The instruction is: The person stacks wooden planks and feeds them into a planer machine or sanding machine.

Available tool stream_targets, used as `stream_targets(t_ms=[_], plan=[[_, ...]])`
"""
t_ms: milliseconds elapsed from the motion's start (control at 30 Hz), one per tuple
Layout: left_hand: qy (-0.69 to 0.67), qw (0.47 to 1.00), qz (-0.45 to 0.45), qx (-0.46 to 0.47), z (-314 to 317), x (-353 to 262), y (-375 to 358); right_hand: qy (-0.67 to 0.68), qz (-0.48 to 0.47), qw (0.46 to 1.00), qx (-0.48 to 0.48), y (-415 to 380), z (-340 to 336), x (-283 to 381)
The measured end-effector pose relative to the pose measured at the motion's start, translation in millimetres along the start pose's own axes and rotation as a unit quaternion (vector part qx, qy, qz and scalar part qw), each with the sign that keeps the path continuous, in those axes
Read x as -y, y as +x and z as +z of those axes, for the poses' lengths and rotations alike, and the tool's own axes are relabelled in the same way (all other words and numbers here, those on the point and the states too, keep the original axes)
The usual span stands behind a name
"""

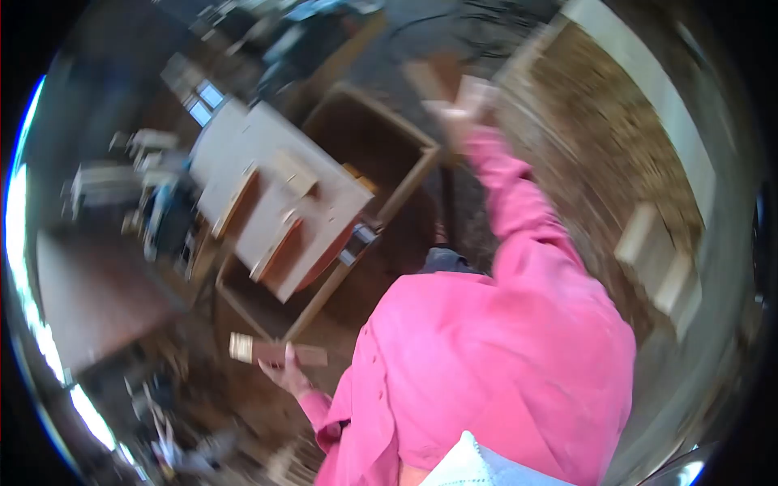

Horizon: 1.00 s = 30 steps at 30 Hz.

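Observation:
My left hand is at the lower left, its fingers wrapped round a short reddish-brown wooden block with a pale striped end. Stretched out at the top centre, my right hand is blurred by motion; a brown wooden piece shows at its fingers and seems gripped. Between the hands is a pale board on an open wooden box frame. On the board lie a light wooden block and two narrow brown-edged strips.
On the right is a long bench or trough with a rough brown surface, a pale edge and light wood blocks. A brown panel stands at the left, near cluttered tools. Cables lie at the top.

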<state>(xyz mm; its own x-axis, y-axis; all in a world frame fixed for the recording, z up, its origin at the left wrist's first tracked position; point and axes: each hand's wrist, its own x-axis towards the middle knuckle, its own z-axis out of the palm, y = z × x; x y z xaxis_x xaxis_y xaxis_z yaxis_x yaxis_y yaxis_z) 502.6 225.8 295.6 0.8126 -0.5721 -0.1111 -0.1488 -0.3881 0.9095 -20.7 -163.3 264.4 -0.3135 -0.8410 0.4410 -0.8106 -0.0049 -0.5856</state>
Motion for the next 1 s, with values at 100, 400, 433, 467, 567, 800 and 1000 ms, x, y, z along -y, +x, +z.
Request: stream_targets(t_ms=[100,400,433,467,567,800,1000], plan=[[0.094,0.99,0.104,0.032,5.3,-39.0,11.8,-0.053,0.173,0.983,-0.027,-23.4,-30.2,-164.7],[0.483,0.792,0.348,0.132,106.1,-182.0,114.1,-0.361,0.336,0.869,0.045,-64.6,-62.0,-362.3],[0.492,0.78,0.359,0.143,121.4,-184.3,129.5,-0.382,0.344,0.855,0.063,-56.8,-75.7,-298.9],[0.51,0.763,0.362,0.166,136.5,-188.5,142.4,-0.403,0.349,0.842,0.08,-45.2,-81.7,-260.6],[0.571,0.713,0.351,0.207,179.9,-194.4,171.5,-0.31,0.173,0.935,0.004,-44.9,-42.7,-270.9],[0.573,0.683,0.306,0.333,214.6,-174.8,215.4,0.073,-0.227,0.969,0.062,-3.0,5.8,0.8],[0.515,0.755,0.285,0.29,194.1,-166.3,192.8,0.22,-0.468,0.82,0.244,-39.9,104.7,234.7]])
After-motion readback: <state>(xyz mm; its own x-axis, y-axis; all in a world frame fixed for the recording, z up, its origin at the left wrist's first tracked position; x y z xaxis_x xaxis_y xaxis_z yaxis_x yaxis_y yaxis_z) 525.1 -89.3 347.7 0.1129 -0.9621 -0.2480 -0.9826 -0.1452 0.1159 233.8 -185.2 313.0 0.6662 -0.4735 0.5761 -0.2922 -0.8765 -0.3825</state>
